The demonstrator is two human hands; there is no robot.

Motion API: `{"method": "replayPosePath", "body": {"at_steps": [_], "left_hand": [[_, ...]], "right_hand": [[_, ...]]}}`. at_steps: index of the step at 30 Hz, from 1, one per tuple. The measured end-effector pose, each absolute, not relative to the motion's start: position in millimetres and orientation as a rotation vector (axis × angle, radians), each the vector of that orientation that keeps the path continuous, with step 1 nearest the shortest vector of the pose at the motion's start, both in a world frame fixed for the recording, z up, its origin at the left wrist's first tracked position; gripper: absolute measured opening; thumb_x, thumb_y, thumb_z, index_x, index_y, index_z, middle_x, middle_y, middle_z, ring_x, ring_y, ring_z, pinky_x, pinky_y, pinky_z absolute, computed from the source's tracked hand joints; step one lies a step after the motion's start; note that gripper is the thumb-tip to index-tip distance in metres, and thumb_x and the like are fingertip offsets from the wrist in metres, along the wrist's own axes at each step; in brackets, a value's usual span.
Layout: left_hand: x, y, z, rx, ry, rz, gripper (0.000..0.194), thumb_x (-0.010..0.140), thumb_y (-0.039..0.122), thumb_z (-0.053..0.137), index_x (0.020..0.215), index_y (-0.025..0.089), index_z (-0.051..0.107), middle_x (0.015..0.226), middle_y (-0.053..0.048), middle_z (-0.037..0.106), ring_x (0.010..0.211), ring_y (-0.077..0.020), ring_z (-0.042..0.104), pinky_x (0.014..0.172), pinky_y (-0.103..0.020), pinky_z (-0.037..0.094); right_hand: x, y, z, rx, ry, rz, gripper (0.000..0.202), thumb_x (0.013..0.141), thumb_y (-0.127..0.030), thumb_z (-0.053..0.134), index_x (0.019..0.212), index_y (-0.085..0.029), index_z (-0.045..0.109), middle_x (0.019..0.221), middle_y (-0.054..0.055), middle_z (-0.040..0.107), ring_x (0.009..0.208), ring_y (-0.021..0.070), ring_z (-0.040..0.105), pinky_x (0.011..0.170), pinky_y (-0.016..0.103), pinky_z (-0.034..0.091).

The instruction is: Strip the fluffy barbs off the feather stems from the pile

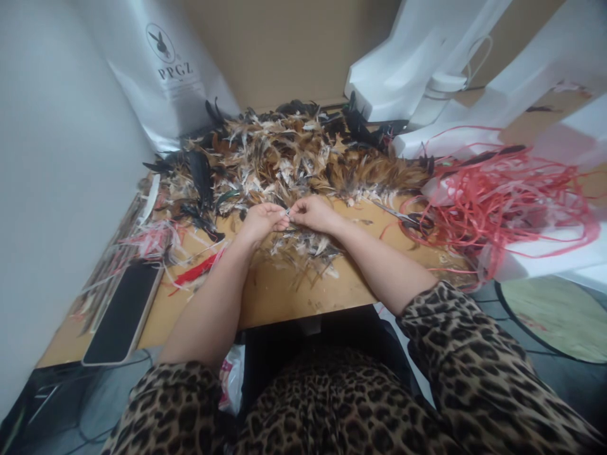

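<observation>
Feathers [279, 151] heaped across back of table [353, 287]; loose clump [315, 246] nearer front edge, just below the hands. Left hand [263, 221] and right hand [310, 213] meet fingertip to fingertip, both pinched closed on a small piece [288, 213], maybe a quill, too tiny to confirm. Scissors [396, 213] lie right, beside red ribbon tangle [512, 196].

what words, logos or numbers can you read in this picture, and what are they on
"PPGZ": on the big pale bag at the back left.
Sign, no words: a rabbit head in a ring, above those letters.
Small print under "PPGZ": too blurred to read.
</observation>
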State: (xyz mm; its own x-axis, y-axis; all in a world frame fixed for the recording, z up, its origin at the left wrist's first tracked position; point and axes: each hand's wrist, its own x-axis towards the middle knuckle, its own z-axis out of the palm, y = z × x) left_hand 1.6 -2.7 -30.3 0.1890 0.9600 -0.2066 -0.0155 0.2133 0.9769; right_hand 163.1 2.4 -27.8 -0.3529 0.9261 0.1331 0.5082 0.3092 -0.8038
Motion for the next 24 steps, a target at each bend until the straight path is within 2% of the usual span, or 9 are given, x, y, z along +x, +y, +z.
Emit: {"method": "replayPosePath", "body": {"at_steps": [6,13,18,24], "left_hand": [[1.7,-1.5,-33.1,1.12,1.12,0.978,0.02,0.067,0.016,0.065,0.079,0.013,0.049,0.057,-0.002,0.063,0.046,-0.0086,0.058,0.047,-0.018,0.047],[1.5,-2.1,-32.9,1.187,1.15,0.962,0.019,0.065,0.015,0.065,0.078,0.011,0.052,0.056,-0.003,0.063,0.046,-0.0096,0.059,0.047,-0.019,0.048],[2.9,-3.8,-27.8,1.191,1.131,0.993,0.022,0.064,0.016,0.067,0.078,0.013,0.049,0.055,-0.002,0.063,0.046,-0.01,0.059,0.046,-0.019,0.047],[1.3,-3.7,-28.0,1.224,1.091,0.997,0.025,0.061,0.021,0.07,0.078,0.011,0.054,0.057,-0.003,0.063,0.047,-0.0098,0.059,0.046,-0.018,0.047]], "right_hand": [[164.0,1.4,-26.6,-1.266,-1.842,1.058,0.018,0.065,-0.024,0.058,0.072,-0.009,0.065,0.063,0.0,0.062,0.055,0.0062,0.049,0.056,0.018,0.038],[160.2,-0.6,-26.4,-1.263,-1.72,1.086,0.02,0.064,-0.027,0.059,0.072,-0.009,0.064,0.064,0.001,0.062,0.057,0.0066,0.049,0.057,0.019,0.039],[159.8,-1.5,-24.9,-1.244,-1.684,1.118,0.019,0.064,-0.028,0.06,0.07,-0.009,0.063,0.059,0.0,0.059,0.051,0.0056,0.046,0.052,0.019,0.037],[160.0,-2.6,-21.1,-1.246,-1.561,1.293,0.017,0.066,-0.028,0.06,0.069,-0.012,0.059,0.057,0.0,0.059,0.049,0.0057,0.047,0.048,0.018,0.037]]}}
